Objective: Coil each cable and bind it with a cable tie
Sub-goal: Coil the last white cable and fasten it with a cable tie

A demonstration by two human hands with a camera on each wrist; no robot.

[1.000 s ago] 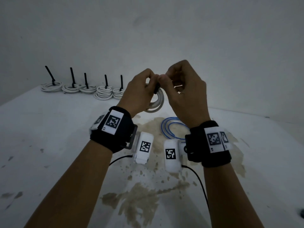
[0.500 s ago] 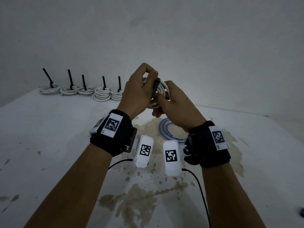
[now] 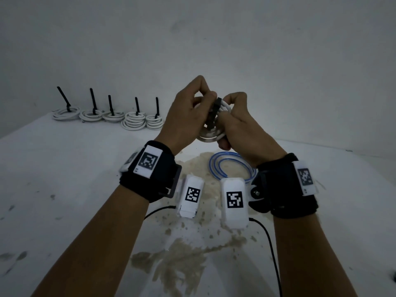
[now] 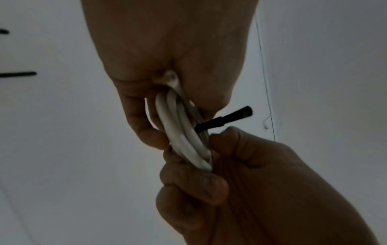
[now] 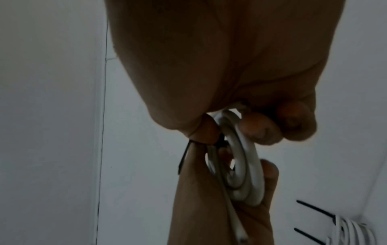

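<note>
White table (image 3: 64, 168) | white coil (image 3: 211, 137) raised, between both grips | left grip (image 3: 186, 116), right grip (image 3: 240, 125) clamped on it

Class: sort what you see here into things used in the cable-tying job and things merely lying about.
In the job: white cable coil, black cable tie, left hand, right hand, five bound coils, blue cable.
Lying about: stained table, thin black lead.

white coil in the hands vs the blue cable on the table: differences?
The white coil is held up off the table by the left hand and right hand, with a black cable tie across it; the blue cable lies on the table, untied. White loops sit tight; blue loops spread wider. Both are coiled.
</note>
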